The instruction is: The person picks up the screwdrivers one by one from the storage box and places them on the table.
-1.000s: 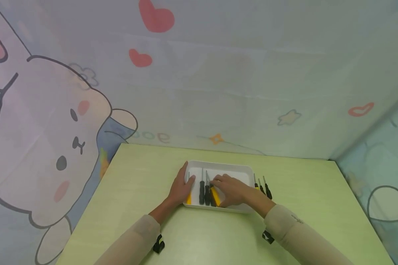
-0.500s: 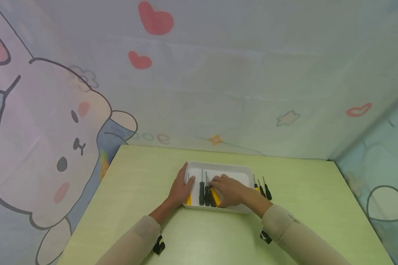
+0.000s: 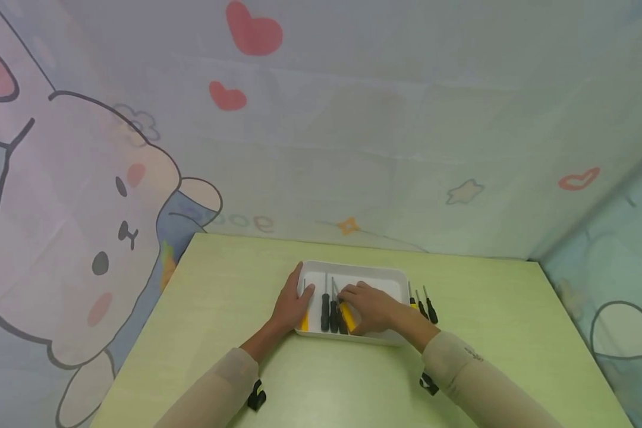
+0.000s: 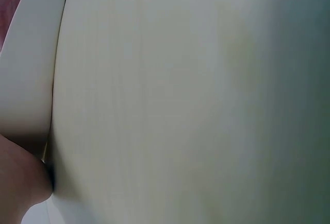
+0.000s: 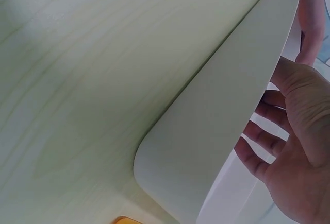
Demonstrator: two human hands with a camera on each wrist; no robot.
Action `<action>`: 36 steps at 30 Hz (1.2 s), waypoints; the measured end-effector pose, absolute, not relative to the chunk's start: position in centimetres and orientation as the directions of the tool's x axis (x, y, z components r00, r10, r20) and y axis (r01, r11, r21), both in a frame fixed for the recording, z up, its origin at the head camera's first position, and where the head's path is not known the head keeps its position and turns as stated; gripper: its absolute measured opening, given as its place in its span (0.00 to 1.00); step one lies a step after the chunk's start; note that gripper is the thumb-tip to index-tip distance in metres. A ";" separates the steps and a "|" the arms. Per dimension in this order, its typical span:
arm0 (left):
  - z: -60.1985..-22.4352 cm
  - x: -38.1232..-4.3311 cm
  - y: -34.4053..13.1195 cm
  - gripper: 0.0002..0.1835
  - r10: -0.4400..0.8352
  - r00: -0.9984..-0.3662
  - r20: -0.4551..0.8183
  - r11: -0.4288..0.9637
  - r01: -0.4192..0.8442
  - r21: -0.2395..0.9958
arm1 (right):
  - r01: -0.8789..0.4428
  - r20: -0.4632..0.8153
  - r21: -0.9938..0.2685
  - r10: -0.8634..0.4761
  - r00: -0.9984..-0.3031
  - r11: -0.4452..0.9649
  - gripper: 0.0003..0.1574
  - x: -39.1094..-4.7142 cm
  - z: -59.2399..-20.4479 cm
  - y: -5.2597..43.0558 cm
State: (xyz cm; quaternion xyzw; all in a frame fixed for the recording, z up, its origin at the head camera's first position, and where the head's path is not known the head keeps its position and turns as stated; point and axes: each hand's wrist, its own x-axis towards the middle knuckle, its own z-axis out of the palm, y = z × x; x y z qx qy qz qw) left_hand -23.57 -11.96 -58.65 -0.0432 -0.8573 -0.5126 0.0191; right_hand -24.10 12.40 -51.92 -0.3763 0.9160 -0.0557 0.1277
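A shallow white tray (image 3: 374, 273) lies on the table, holding several screwdrivers side by side. My left hand (image 3: 291, 303) grips its left end, thumb over the rim and fingers along the outside. Inside, my right hand (image 3: 374, 306) pinches a yellow-handled screwdriver (image 3: 349, 318) that leans beside several dark-handled screwdrivers (image 3: 325, 312). Another yellow handle (image 3: 304, 321) lies under my left thumb. In the right wrist view, the curled right hand (image 5: 294, 131) reaches over the tray wall (image 5: 206, 105), which hides the screwdriver. The left wrist view shows part of the left hand (image 4: 20, 183) against the wall (image 4: 31, 69).
Just right of the tray, several more screwdrivers (image 3: 432, 312) lie on the pale green table (image 3: 492, 333), partly behind the right forearm. Close behind the table's far edge hangs a printed cloth (image 3: 353, 178), and another stands at the right side.
The right hand and forearm have shifted very slightly left since the first frame. The left hand, the tray and the screwdrivers stay where they were.
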 end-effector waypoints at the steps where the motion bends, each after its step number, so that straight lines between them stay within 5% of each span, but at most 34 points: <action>1: -58.6 -23.6 -11.9 0.37 0.054 -0.996 0.076 0.473 0.093 0.876 | -0.673 -0.191 -0.202 -0.702 -0.686 0.712 0.53 -24.1 -52.0 12.5; 36: -58.5 -23.6 -11.8 0.38 0.047 -0.997 0.065 0.445 0.079 0.892 | -0.615 -0.148 -0.268 -0.662 -0.734 0.742 0.59 -24.0 -51.0 14.1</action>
